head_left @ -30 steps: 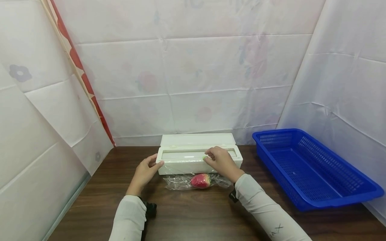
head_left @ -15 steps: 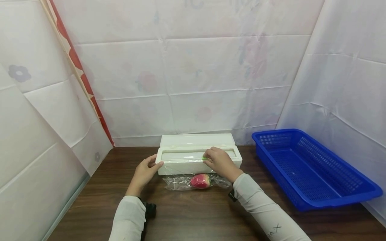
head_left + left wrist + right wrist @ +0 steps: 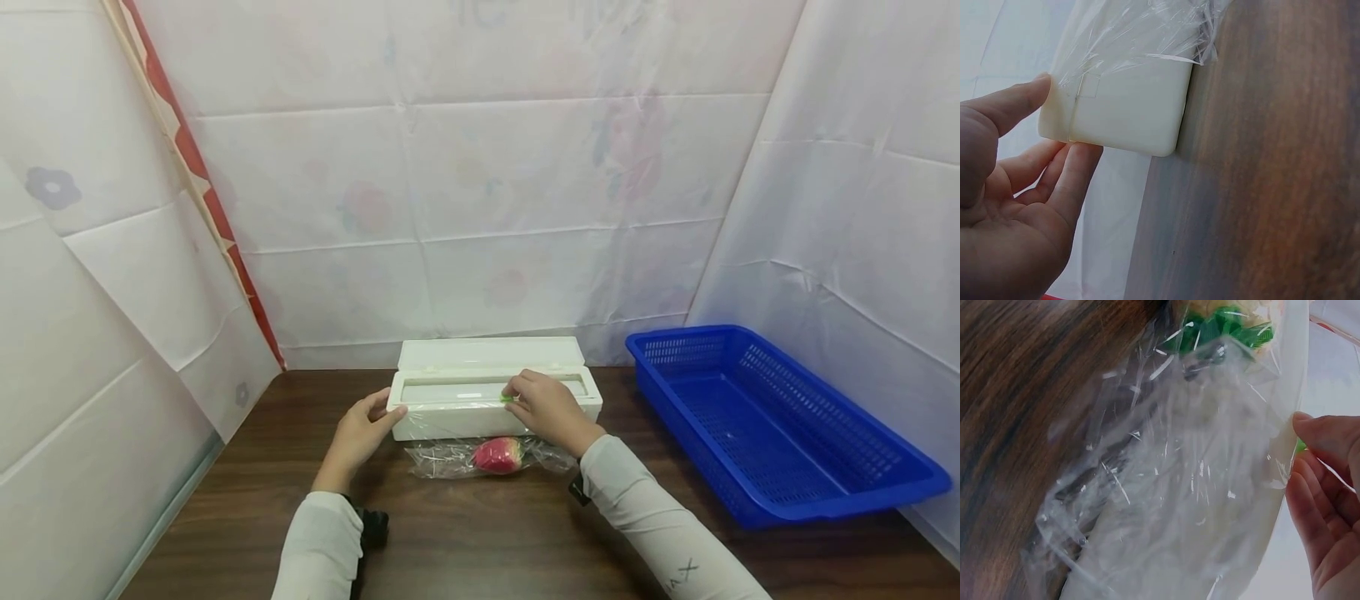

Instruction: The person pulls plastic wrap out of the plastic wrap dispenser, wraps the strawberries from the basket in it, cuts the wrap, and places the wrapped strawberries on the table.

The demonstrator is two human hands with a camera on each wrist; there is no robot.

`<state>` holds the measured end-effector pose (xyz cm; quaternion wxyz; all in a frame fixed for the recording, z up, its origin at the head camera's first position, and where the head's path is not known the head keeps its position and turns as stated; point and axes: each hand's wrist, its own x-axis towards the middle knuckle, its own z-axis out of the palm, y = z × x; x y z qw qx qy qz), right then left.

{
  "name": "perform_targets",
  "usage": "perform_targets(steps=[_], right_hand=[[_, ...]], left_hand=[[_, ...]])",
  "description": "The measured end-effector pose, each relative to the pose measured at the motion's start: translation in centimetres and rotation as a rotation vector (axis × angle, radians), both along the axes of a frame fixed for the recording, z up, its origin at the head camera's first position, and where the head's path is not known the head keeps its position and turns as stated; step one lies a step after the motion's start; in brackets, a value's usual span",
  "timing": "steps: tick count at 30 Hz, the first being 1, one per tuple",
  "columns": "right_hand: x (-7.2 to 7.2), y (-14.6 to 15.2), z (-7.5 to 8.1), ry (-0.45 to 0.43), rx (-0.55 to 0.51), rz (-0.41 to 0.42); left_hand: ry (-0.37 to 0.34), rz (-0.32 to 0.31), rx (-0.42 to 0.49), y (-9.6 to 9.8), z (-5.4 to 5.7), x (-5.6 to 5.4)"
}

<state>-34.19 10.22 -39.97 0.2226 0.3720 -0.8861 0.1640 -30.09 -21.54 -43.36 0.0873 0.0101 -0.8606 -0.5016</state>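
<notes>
A long white cling film dispenser (image 3: 450, 425) stands on the table with its lid (image 3: 491, 353) raised at the back. My left hand (image 3: 358, 435) grips the dispenser's left end, thumb on the front edge and fingers against the side. At the front edge, right of its middle, my right hand (image 3: 550, 410) pinches a small green slide cutter (image 3: 506, 398), mostly hidden by the fingers. Clear cling film (image 3: 1191, 462) hangs down the dispenser's front and lies crumpled on the table. On it rests a red fruit (image 3: 497, 456) with a pale yellow end and green leaves, covered by film.
A blue perforated basket (image 3: 750, 433) stands on the right side of the dark wood table (image 3: 465, 542). White patterned sheets (image 3: 480, 208) rise behind the table and at both sides, and the dispenser's lid is close to the back one.
My right hand has slid slightly left along the dispenser's front edge with the green slide cutter. The left hand keeps its grip, and the fruit stays where it was.
</notes>
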Motion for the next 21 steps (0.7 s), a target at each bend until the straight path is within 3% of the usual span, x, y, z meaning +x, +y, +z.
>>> perform_targets(steps=[21], right_hand=[[-0.13, 0.06, 0.35, 0.046, 0.072, 0.055]], left_hand=[[-0.009, -0.003, 0.013, 0.05, 0.19, 0.23]])
